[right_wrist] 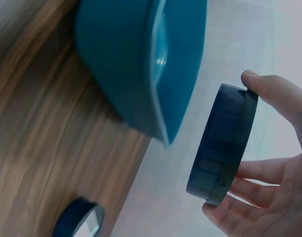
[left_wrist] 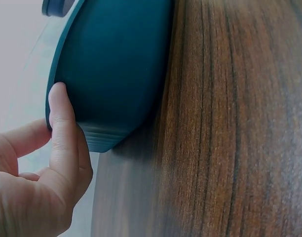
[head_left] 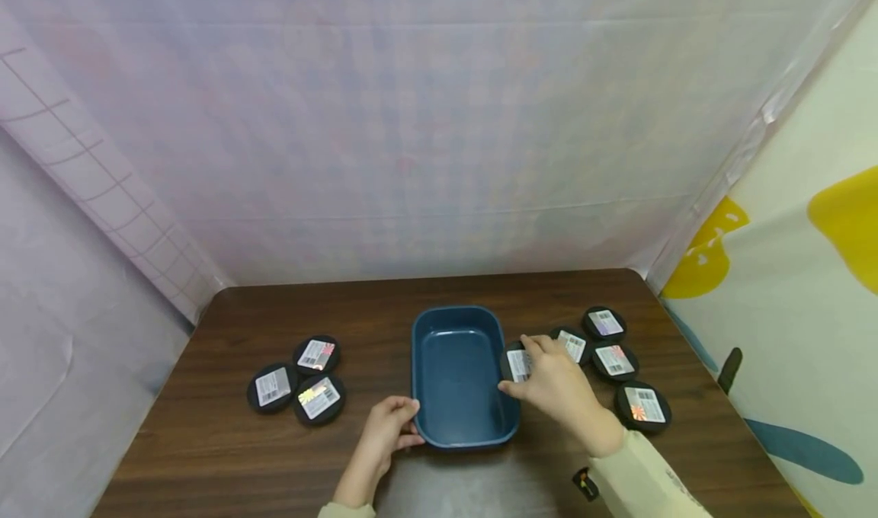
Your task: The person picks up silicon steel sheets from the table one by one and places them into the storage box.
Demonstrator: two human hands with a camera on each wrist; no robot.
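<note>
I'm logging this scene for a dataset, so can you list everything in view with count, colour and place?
Tub: one, dark blue, empty, middle of the table.
Round tins, left group: three, black with white labels, left of the tub.
Round tins, right group: four on the table, black with labels, right of the tub.
Held tin: one, black, lifted beside the tub's right rim.
Table: one, dark brown wood grain.
Backdrop sheets: pale lilac behind and left; cream with yellow and teal shapes on the right.
Left hand: touches the tub's near left corner.
Right hand: pinches the held tin by its edges; cream sleeve.
</note>
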